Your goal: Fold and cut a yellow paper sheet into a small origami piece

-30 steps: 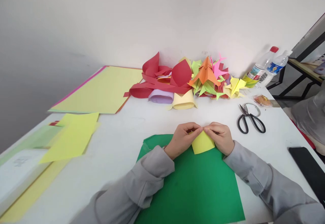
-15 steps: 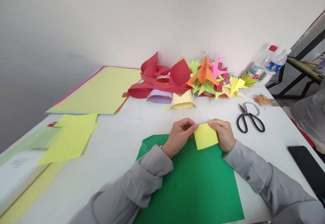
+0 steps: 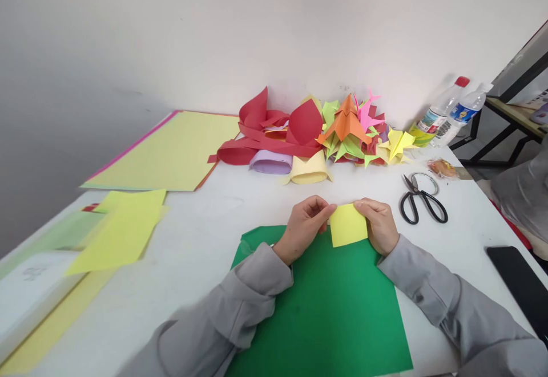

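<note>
A small yellow piece of paper (image 3: 349,226) is pinched at its two upper corners between my hands. My left hand (image 3: 303,226) grips the left corner with thumb and fingertips, while my right hand (image 3: 379,224) has hold of the right one. The paper hangs tilted over the far edge of a large green sheet (image 3: 329,308) that lies on the white table. Behind the paper, some of my fingertips are hidden.
Black-handled scissors (image 3: 422,201) lie to the right, touching a roll of clear tape (image 3: 427,182). Folded paper pieces (image 3: 345,126) and red paper bands (image 3: 274,137) line the wall beside two bottles (image 3: 460,112). Yellow sheets (image 3: 120,228) lie left; a black slab (image 3: 516,283) rests right.
The yellow paper has tilted slightly and its lower edge has risen a little. Both hands keep their pinch on it, and the whole view has shifted a touch.
</note>
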Available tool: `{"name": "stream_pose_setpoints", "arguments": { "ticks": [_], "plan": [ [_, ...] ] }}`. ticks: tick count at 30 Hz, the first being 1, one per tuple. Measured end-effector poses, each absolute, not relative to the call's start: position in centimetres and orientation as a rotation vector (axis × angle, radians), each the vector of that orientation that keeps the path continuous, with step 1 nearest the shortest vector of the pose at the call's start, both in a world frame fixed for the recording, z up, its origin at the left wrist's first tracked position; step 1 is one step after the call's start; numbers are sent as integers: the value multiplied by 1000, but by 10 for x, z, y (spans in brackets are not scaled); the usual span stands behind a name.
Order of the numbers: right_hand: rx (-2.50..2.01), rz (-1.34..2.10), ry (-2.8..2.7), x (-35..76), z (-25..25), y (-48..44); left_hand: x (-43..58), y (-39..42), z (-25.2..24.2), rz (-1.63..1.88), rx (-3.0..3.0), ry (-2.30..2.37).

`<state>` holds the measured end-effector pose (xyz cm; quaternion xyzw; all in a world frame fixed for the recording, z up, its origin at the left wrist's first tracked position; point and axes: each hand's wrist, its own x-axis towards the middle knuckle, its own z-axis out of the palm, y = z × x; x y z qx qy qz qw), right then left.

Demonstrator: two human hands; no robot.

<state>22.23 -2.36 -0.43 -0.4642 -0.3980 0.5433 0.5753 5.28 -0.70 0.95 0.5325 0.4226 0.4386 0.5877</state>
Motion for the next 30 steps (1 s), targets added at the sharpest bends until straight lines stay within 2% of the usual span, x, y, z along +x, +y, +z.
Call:
{"name": "stream_pose_setpoints", "arguments": {
  "ticks": [30],
  "plan": [
    [-1083, 1281, -960, 223, -5, -25, 51, -10, 11, 934, 1397, 991]
  ]
}}
